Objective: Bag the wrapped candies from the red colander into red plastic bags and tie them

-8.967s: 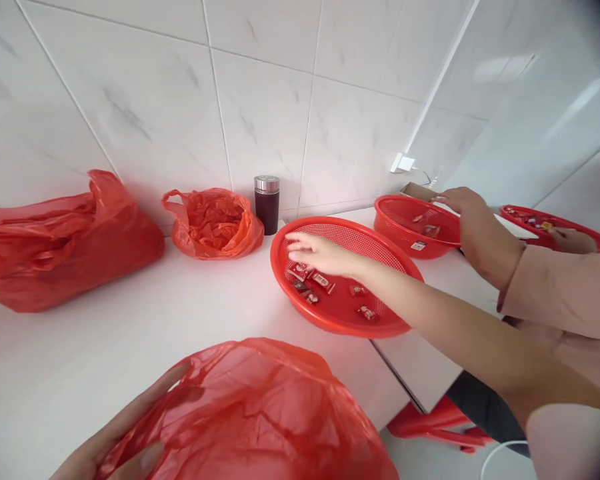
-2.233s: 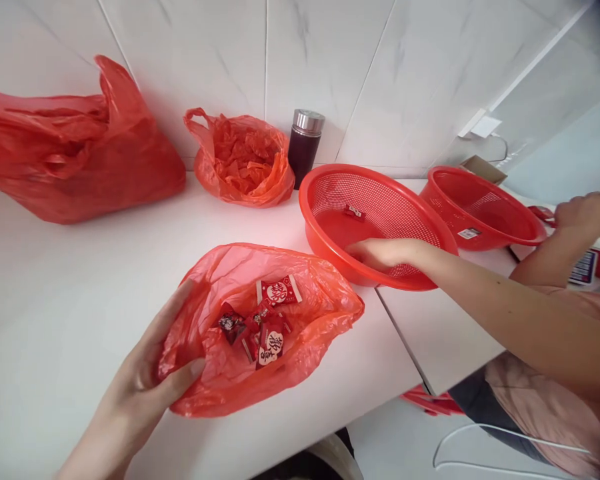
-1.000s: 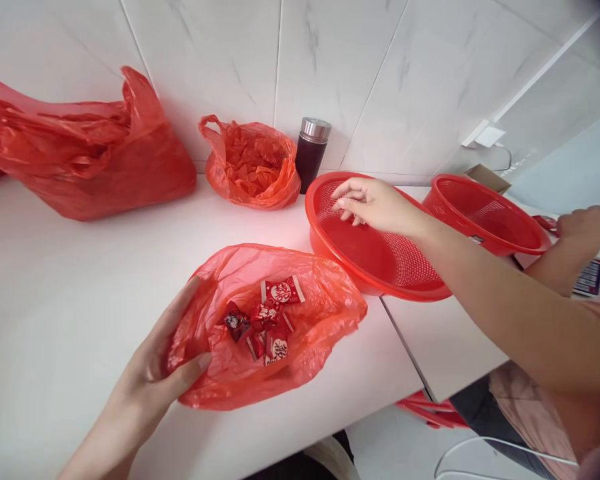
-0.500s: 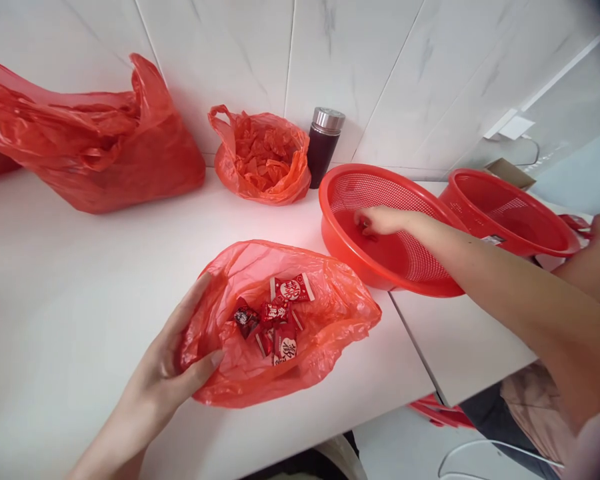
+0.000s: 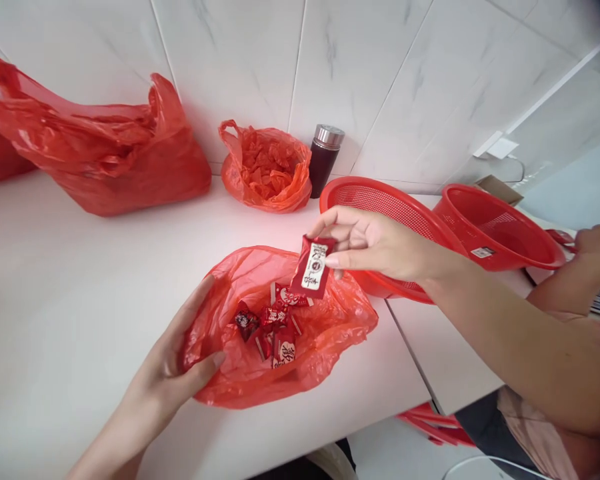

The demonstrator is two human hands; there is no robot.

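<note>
My left hand [image 5: 175,360] grips the left side of a red plastic bag [image 5: 330,360], with the thumb over the near rim and the fingers along the far side. The bag lies wide open on the white table. Inside it are several small red wrapped candies [image 5: 275,319], some with white labels. Over the bag's right far part, my right hand [image 5: 363,243] pinches another candy packet [image 5: 314,267], red with a white label and dark characters. Behind this hand stands a red perforated basket [image 5: 380,190], partly hidden by the hand and forearm.
A second red basket [image 5: 500,223] stands at the right, near another person's arm [image 5: 555,283]. Along the wall are a large red bag [image 5: 145,167], a smaller bag [image 5: 267,163] of crumpled red plastic and a dark flask [image 5: 325,160]. A table seam [image 5: 410,350] runs at the right.
My right hand has come out of the basket and moved left to above the bag, now with a candy packet in its fingers. My left hand stays on the bag.
</note>
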